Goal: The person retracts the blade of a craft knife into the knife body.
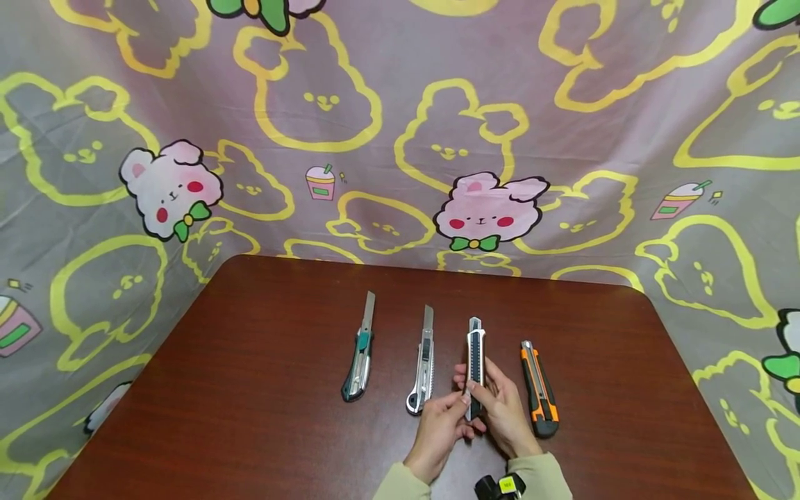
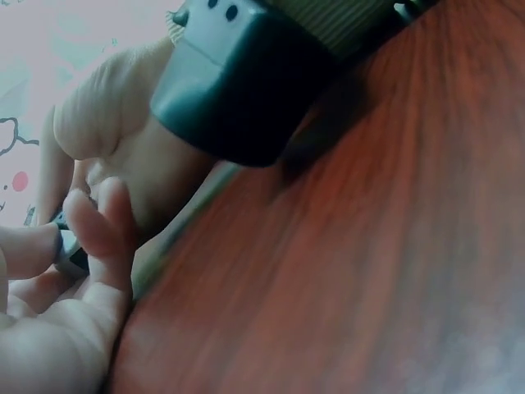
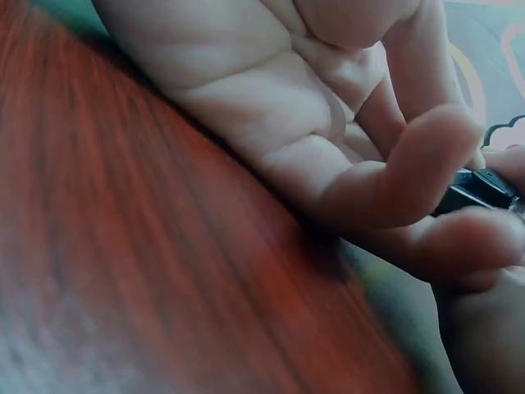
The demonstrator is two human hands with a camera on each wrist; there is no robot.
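A box cutter (image 1: 476, 351) with a black and silver body stands nearly upright in the head view, held between both hands. My left hand (image 1: 437, 427) pinches its lower end between thumb and fingers. Higher on the handle, my right hand (image 1: 505, 417) grips it, thumb across the front and fingers behind. No long blade shows at its top. Only a small dark piece of the cutter (image 2: 74, 253) appears between the fingers in the left wrist view. In the right wrist view its dark end (image 3: 476, 190) is partly covered by fingertips.
Left of the hands lie a silver cutter (image 1: 426, 361) and a green-and-silver cutter (image 1: 360, 354), both with blades extended. An orange-and-black cutter (image 1: 539, 392) lies close to the right hand. The brown table (image 1: 250, 389) meets a patterned cloth (image 1: 375, 167) behind.
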